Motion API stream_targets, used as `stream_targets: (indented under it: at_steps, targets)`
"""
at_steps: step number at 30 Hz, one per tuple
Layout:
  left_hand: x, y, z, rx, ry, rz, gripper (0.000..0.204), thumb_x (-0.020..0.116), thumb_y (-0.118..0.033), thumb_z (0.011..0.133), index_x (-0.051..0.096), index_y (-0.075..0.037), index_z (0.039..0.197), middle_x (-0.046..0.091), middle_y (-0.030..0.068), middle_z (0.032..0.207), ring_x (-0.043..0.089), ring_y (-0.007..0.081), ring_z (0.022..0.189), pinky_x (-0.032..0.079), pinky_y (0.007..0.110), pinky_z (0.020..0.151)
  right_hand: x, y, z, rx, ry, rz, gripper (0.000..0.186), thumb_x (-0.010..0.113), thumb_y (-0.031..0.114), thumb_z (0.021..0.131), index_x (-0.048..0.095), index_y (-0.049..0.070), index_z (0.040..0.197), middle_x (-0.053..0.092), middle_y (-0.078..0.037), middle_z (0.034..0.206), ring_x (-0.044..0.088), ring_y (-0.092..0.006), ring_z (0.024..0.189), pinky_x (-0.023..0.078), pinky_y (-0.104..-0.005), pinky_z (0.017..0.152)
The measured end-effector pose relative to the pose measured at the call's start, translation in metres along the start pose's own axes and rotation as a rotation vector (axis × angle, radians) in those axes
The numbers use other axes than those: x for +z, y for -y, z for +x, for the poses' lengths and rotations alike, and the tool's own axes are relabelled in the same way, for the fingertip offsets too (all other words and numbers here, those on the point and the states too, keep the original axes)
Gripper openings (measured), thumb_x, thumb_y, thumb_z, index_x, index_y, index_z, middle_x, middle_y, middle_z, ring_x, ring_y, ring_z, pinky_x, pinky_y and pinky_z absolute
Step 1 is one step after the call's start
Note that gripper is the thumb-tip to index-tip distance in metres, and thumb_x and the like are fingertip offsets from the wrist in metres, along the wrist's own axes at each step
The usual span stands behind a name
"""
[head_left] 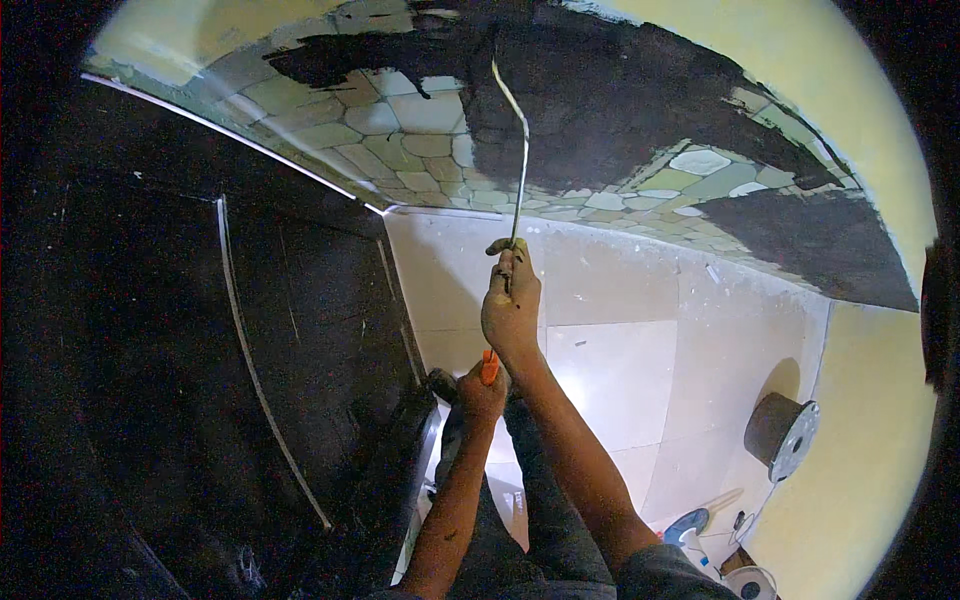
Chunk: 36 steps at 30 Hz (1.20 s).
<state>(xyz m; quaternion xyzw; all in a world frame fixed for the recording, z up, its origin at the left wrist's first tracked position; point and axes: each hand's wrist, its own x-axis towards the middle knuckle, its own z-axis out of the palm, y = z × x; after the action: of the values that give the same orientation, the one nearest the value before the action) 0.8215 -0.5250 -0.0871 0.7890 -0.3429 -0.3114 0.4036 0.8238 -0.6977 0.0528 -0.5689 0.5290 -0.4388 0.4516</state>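
A long, thin metal rod (pixel 522 160) with an orange handle (pixel 489 368) reaches up from my hands to the wall in front. Bent near its far end, it has the look of a paint roller frame. Its tip meets a dark patch, where I cannot make out what it carries. My left hand (pixel 482 395) is closed round the orange handle. Farther up, my right hand (pixel 511 300) grips the rod, dark smudges on its fingers. Black paint (pixel 610 100) covers much of the stone-patterned wall (pixel 420 150), leaving ragged edges.
On my left stands a large black surface (pixel 150 330) with a pale strip (pixel 250 340). Light tiles (pixel 610 370) cover the floor. A cable spool (pixel 782 438) sits by the yellow wall (pixel 860 400) at right. Near the lower right lie a blue-and-white object (pixel 686 527) and a white roll (pixel 750 583).
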Motion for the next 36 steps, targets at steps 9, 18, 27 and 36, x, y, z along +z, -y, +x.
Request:
stream_targets:
  at_steps: [9, 18, 27, 36]
  targets:
    - [-0.008, -0.035, 0.017, 0.099, -0.047, 0.104, 0.021, 0.06, -0.018, 0.084, 0.063, 0.002, 0.08, 0.062, 0.0215, 0.066, 0.063, 0.0385, 0.064, 0.049, 0.043, 0.06, -0.002, 0.0, 0.01, -0.047, 0.01, 0.019, 0.02, 0.035, 0.013, 0.102, 0.052, 0.004, 0.095, 0.033, 0.003, 0.059, 0.03, -0.0055, 0.053, 0.026, -0.0253, 0.048]
    - [-0.019, -0.033, 0.022, 0.043, -0.001, 0.125, 0.017, 0.063, -0.016, 0.082, 0.063, 0.001, 0.079, 0.063, 0.023, 0.07, 0.063, 0.0413, 0.068, 0.05, 0.044, 0.061, 0.0, 0.011, 0.01, 0.067, 0.064, 0.09, 0.02, 0.036, 0.016, 0.102, 0.052, 0.005, 0.097, 0.034, 0.005, 0.059, 0.03, -0.004, 0.052, 0.026, -0.0241, 0.047]
    - [-0.022, 0.0, 0.029, 0.024, 0.009, -0.012, 0.014, 0.064, -0.014, 0.081, 0.063, 0.0, 0.083, 0.064, 0.0221, 0.072, 0.065, 0.0403, 0.071, 0.051, 0.045, 0.063, 0.01, 0.016, 0.01, 0.115, 0.027, 0.141, 0.013, 0.039, 0.003, 0.095, 0.052, 0.003, 0.094, 0.039, -0.009, 0.059, 0.036, -0.0156, 0.048, 0.028, -0.0325, 0.047]
    - [-0.026, -0.009, 0.032, -0.014, 0.034, 0.081, 0.015, 0.065, -0.013, 0.081, 0.066, 0.0, 0.088, 0.066, 0.0212, 0.074, 0.066, 0.0374, 0.069, 0.052, 0.042, 0.064, 0.01, 0.019, 0.011, 0.103, 0.019, 0.109, 0.014, 0.039, 0.003, 0.096, 0.053, 0.003, 0.095, 0.039, -0.01, 0.055, 0.037, -0.0171, 0.046, 0.028, -0.0343, 0.046]
